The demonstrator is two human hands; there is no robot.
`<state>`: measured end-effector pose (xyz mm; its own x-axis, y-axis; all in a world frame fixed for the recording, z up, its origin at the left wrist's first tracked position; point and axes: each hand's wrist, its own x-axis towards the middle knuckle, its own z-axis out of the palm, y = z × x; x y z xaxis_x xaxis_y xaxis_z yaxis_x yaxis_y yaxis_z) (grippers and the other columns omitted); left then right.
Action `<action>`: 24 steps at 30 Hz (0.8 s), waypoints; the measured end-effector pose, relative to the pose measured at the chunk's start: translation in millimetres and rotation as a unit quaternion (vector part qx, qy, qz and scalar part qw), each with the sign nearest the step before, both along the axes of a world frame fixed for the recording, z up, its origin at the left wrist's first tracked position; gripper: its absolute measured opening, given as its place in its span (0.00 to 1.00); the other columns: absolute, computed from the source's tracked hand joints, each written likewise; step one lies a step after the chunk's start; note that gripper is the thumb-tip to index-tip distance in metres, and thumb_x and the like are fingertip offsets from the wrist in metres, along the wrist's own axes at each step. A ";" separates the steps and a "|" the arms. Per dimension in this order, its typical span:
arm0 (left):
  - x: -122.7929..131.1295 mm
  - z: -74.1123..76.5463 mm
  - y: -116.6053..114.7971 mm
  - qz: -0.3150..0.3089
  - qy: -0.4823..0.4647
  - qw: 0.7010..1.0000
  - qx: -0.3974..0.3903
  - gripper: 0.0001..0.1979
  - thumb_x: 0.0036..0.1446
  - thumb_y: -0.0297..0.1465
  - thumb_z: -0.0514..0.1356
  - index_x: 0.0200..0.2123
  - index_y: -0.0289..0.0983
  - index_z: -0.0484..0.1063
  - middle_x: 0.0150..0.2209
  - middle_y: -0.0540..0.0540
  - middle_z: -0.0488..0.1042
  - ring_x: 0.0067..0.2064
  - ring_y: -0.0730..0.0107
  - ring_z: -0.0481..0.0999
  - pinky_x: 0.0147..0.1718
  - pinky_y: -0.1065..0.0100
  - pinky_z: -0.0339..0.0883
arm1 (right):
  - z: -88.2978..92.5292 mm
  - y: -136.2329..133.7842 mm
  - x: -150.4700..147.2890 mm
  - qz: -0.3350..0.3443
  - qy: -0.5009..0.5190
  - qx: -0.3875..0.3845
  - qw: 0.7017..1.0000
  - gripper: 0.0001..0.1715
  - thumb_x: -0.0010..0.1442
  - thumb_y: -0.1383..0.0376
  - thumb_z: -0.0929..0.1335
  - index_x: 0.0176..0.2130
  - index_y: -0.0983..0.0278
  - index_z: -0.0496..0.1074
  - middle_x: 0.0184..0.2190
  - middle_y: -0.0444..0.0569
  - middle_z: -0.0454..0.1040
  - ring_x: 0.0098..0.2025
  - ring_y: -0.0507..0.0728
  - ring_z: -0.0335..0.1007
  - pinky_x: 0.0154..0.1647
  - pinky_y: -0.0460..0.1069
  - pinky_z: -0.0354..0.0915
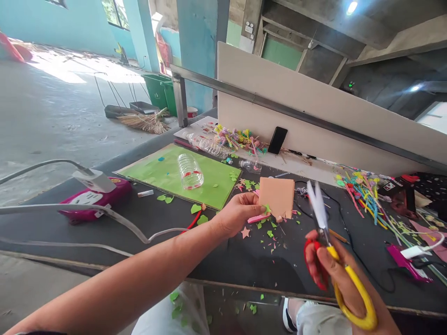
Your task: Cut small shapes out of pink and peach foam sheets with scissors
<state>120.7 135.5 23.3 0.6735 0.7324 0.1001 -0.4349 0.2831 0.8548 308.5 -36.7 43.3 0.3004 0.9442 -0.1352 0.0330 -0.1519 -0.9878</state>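
My left hand (242, 211) is closed in a pinch over the dark table, with a small green paper piece (267, 209) at its fingertips. Right beside those fingers is a square of peach paper (276, 195), and a pink strip (257, 218) shows just under them. My right hand (331, 270) grips scissors (323, 232) with one red and one yellow handle. Their blades point up and away from me, slightly parted and blurred. Green and pink scraps and a peach star (246, 232) lie around my left hand.
A clear cut bottle (190, 172) stands on a green sheet (157, 170). Purple power strips (85, 204) with white cables lie left and right. Behind are a black phone (278, 140), another bottle (211, 146) and colourful twisted stems (366, 195). A white panel (296, 97) rises at the back.
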 end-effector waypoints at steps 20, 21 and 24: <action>-3.7 68.0 -29.3 -0.367 0.378 0.765 0.372 0.02 0.45 0.29 0.61 0.25 0.36 0.71 0.20 0.54 0.68 0.23 0.76 0.65 0.22 0.74 0.56 | 9.8 -0.5 -14.8 0.096 0.057 0.070 0.991 0.20 0.55 0.50 0.68 0.43 0.57 0.66 0.29 0.42 0.71 0.28 0.53 0.69 0.29 0.47 0.64; -6.6 68.4 -27.6 -0.351 0.380 0.776 0.360 0.03 0.46 0.30 0.60 0.26 0.36 0.71 0.21 0.53 0.69 0.24 0.76 0.65 0.22 0.74 0.57 | 11.0 -0.1 -16.2 0.086 0.070 0.064 0.992 0.21 0.54 0.49 0.69 0.43 0.56 0.66 0.28 0.42 0.71 0.26 0.53 0.68 0.28 0.47 0.64; -14.0 64.5 -26.6 -0.326 0.420 0.723 0.441 0.02 0.45 0.28 0.60 0.26 0.36 0.71 0.21 0.53 0.69 0.24 0.75 0.64 0.22 0.73 0.56 | 12.2 1.2 -13.7 0.081 0.088 0.084 0.989 0.21 0.53 0.49 0.69 0.42 0.56 0.65 0.27 0.42 0.71 0.28 0.55 0.69 0.25 0.47 0.62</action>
<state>106.8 108.9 87.8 0.9411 0.1334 -0.3106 0.3234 -0.6225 0.7126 294.8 -35.6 55.6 0.1297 0.9915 -0.0096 -0.1310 0.0075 -0.9914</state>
